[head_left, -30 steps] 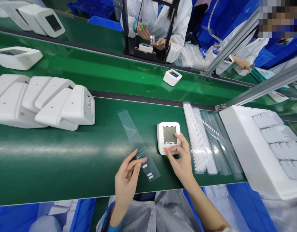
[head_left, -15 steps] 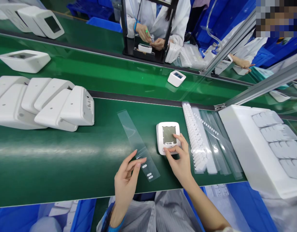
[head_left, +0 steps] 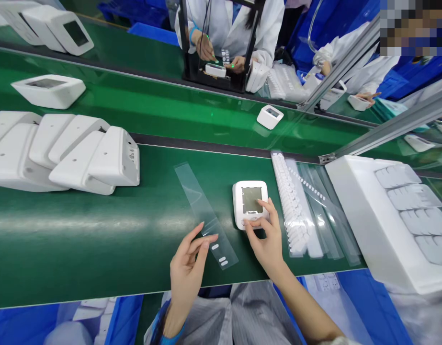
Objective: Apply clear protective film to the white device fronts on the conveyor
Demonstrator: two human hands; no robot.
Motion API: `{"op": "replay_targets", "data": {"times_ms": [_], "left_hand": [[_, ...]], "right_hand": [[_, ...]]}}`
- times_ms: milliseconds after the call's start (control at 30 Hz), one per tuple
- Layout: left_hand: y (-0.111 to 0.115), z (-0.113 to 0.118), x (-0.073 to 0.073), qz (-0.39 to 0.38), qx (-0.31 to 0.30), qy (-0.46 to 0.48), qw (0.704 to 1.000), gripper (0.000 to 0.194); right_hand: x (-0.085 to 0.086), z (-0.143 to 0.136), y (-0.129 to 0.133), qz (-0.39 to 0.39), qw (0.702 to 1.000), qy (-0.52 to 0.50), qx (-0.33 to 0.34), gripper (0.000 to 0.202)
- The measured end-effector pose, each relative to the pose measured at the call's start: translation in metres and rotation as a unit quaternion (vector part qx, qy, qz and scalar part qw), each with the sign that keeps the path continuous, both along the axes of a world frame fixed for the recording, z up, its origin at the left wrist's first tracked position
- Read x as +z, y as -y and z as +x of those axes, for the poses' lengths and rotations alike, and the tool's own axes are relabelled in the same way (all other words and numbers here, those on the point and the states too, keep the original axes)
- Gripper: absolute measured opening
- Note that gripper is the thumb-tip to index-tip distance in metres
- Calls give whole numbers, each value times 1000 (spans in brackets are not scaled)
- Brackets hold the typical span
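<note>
A white device [head_left: 238,206] with a grey screen lies face up on the green table [head_left: 152,268]. My right hand [head_left: 267,235] rests over its lower right part, thumb and a finger close together at the buttons; whatever they pinch is too small to name. Left of the device lies a clear strip [head_left: 194,194] bearing a few white oval stickers near its lower end. Above that strip is my left hand [head_left: 187,266], its thumb and fingertips brought together; anything between them is too small to make out.
White housings [head_left: 80,158] are piled at the left. Sticker strips [head_left: 290,211] lie right of the device, beside a white foam box [head_left: 353,206]. Devices [head_left: 270,117] sit on the belt [head_left: 152,105] behind; a person's hands [head_left: 206,48] work beyond it.
The devices on the belt have shifted right. Across the belt, the person's hands have moved apart over a device. My own hands have hardly moved.
</note>
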State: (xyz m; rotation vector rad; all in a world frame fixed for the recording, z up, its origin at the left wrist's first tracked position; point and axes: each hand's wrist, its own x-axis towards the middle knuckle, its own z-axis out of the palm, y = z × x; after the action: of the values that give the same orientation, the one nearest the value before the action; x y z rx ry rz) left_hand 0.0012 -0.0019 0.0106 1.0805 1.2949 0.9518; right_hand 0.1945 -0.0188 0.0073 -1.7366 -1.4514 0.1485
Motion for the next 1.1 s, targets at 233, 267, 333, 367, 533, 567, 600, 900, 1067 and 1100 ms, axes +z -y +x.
{"op": "replay_targets", "data": {"times_ms": [233, 267, 333, 367, 533, 567, 600, 900, 1067, 1100], "left_hand": [[0, 0, -2, 2, -3, 4, 1000, 46], [0, 0, -2, 1, -2, 4, 1000, 46], [0, 0, -1, -1, -2, 1, 1000, 46], [0, 0, -1, 0, -2, -1, 1000, 47], [0, 0, 1, -5, -1, -11, 1000, 49], [0, 0, 2, -7, 0, -13, 1000, 49], [0, 1, 3, -8, 4, -13, 1000, 49], [2, 8, 10, -12, 30, -9, 999, 45], [2, 5, 6, -8, 28, -14, 999, 45], [1, 4, 4, -6, 24, -13, 1000, 46]], "right_hand": [[-2, -1, -1, 19, 999, 32, 13, 22], [-2, -1, -1, 21, 999, 34, 14, 23], [-3, -2, -1, 23, 999, 36, 15, 23], [-3, -2, -1, 25, 999, 37, 15, 23], [-3, -5, -2, 25, 999, 27, 17, 22], [-2, -5, -3, 27, 999, 19, 16, 20], [-2, -5, -3, 31, 999, 4, 12, 17], [1, 9, 0, 6, 994, -107, -24, 7], [-2, 6, 0, -3, 996, -86, -10, 6], [-2, 6, -1, -6, 996, -86, -10, 6]]}}
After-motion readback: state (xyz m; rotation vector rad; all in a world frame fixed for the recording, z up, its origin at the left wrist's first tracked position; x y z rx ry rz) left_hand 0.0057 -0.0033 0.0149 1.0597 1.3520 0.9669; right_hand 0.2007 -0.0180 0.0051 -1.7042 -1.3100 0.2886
